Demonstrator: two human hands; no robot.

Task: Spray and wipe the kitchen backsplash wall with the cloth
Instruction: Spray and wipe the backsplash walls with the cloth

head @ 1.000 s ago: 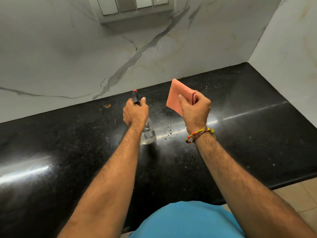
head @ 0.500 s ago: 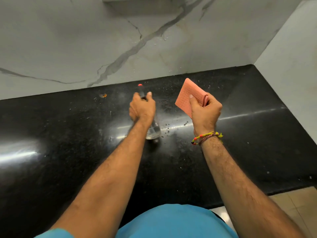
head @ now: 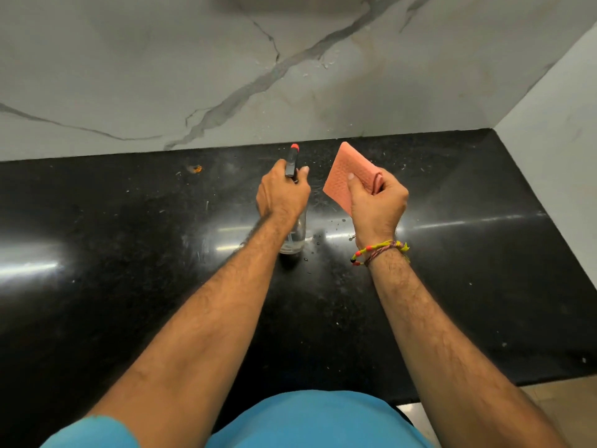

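I see the black stone counter [head: 129, 253] filling most of the head view, glossy, with streaks of glare running across its middle and pale specks scattered over it. Behind it rises the backsplash wall [head: 145, 76], grey-white marble with dark veins, and a few droplets cling to it up near the thickest vein, above the hands. A plain side wall [head: 555, 108] meets it at the counter's far right corner. At the near edge of the counter I see my blue shirt [head: 307, 421], and a strip of pale floor tile [head: 549, 402] shows past the counter's near right corner.

My left hand [head: 282, 194] is curled round the neck of the spray bottle [head: 294, 236], thumb up beside the black sprayer head with its red nozzle tip pointing toward the backsplash. The clear bottle's base looks to be at the counter surface, near the middle, a little short of the far edge; I cannot tell whether it is set down or just above it. My right hand [head: 376, 205], just beside it, pinches the folded pink cloth [head: 344, 174] between thumb and curled fingers, held up above the counter, apart from the wall. A beaded thread bracelet [head: 381, 252] circles that wrist. A small orange crumb [head: 196, 169] lies near the far edge, left of the bottle.
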